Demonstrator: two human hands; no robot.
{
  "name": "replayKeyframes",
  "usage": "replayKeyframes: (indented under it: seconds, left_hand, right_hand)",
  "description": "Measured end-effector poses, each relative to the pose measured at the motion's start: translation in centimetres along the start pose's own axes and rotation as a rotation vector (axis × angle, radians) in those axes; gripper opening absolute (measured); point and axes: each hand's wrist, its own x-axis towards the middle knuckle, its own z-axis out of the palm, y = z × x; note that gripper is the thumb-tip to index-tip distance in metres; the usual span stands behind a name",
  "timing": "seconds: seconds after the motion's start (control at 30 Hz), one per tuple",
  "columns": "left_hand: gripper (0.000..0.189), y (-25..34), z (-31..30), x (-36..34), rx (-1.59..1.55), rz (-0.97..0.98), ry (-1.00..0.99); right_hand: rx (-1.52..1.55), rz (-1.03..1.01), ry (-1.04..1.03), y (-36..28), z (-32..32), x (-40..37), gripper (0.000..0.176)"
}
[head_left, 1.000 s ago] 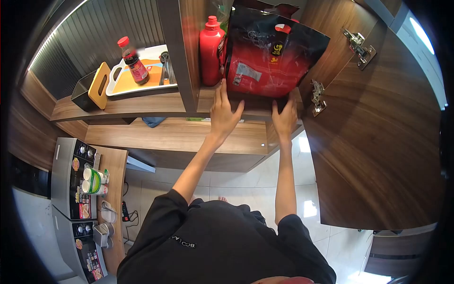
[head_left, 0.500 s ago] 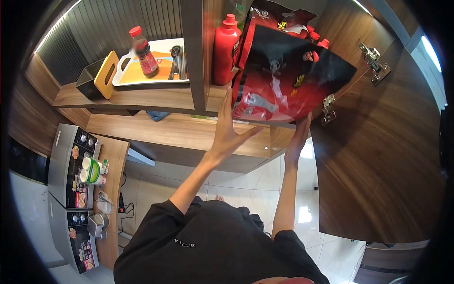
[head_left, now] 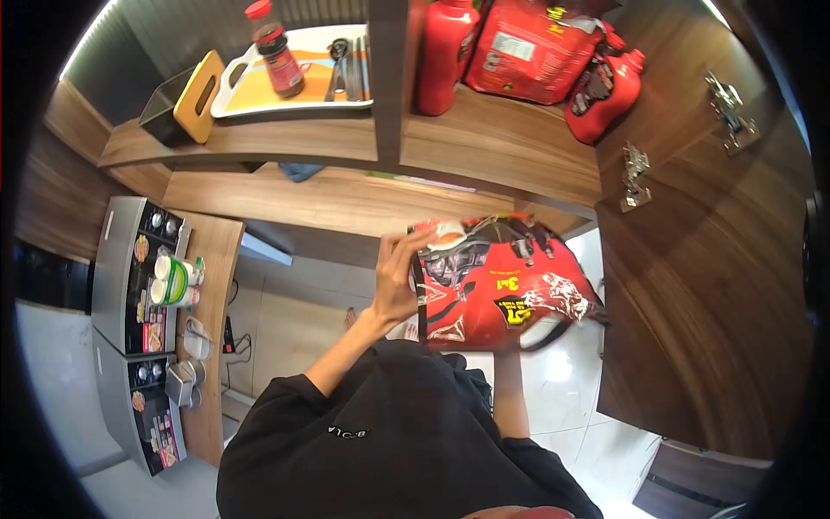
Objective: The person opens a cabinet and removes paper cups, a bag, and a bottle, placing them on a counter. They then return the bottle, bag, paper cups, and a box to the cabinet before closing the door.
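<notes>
A large red and black plastic bag (head_left: 484, 294), printed "3in1" and fitted with a carry handle, is held in front of my chest below the cabinet. The print appears upside down. My left hand (head_left: 398, 281) grips the bag's left edge, its fingers over the upper corner. My right forearm runs up beneath the bag, and the bag hides my right hand and its fingers. On the cabinet shelf (head_left: 493, 143) above stand a red bottle (head_left: 447, 56), another red bag (head_left: 532, 56) and a red jug-like bottle (head_left: 603, 95).
An open cabinet door (head_left: 700, 320) with metal hinges (head_left: 636, 177) is at the right. The left shelf bears a white tray (head_left: 320, 107), a dark sauce bottle (head_left: 277, 56), utensils (head_left: 340, 69) and a yellow board (head_left: 199, 97). Stacked cups (head_left: 169, 281) stand on the lower-left appliance.
The bag has come down and away from the shelf toward my body, turning to show another side. The red items behind it are now visible. My right hand has become hidden.
</notes>
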Motion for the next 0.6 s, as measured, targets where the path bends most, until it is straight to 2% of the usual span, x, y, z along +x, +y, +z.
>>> replayKeyframes:
  seconds: [0.1,0.13,0.17,0.23,0.3,0.33,0.43,0.5,0.57,0.6]
  left_hand:
    - [0.075,-0.5,-1.6,-4.3,0.134,-0.137,-0.076]
    - [0.076,-1.5,-2.1,-5.9,0.132,-0.128,-0.085]
    - [0.079,-2.1,-2.4,-7.6,0.13,-0.181,-0.062]
    - [0.081,-3.6,-3.3,-11.5,0.166,-0.34,-0.044]
    - [0.084,-5.2,-4.5,-15.1,0.229,-0.593,-0.108]
    - [0.087,-6.0,-5.6,-16.8,0.247,-0.751,-0.143]
    - [0.086,-8.4,-8.7,-21.0,0.364,-0.86,0.029]
    - [0.085,-9.7,-11.3,-22.8,0.377,-1.003,0.082]
    - [0.083,-11.4,-14.1,-24.6,0.457,-1.102,0.184]
    - [0.083,-12.2,-15.6,-25.2,0.444,-1.166,0.21]
  right_hand:
    - [-0.107,0.058,0.047,3.6,-0.6,-1.5,0.044]
    - [-0.223,0.063,0.044,4.7,0.1,-2.3,0.045]
    - [-0.304,0.147,0.153,5.9,0.3,-2.5,0.045]
    - [-0.455,0.265,0.0,10.1,-5.4,-1.6,0.043]
    - [-0.472,0.687,-0.18,11.9,-4.2,-0.9,0.04]
    - [-0.445,0.719,-0.066,14.9,-3.5,-1.6,0.038]
    - [-0.637,0.789,-0.074,21.1,-1.6,-3.6,0.033]
    - [-0.752,0.859,-0.066,24.9,1.5,-5.5,0.032]
    - [-0.812,0.967,-0.229,30.5,1.5,-5.4,0.033]
    - [-0.865,0.982,-0.265,32.1,3.9,-6.6,0.034]
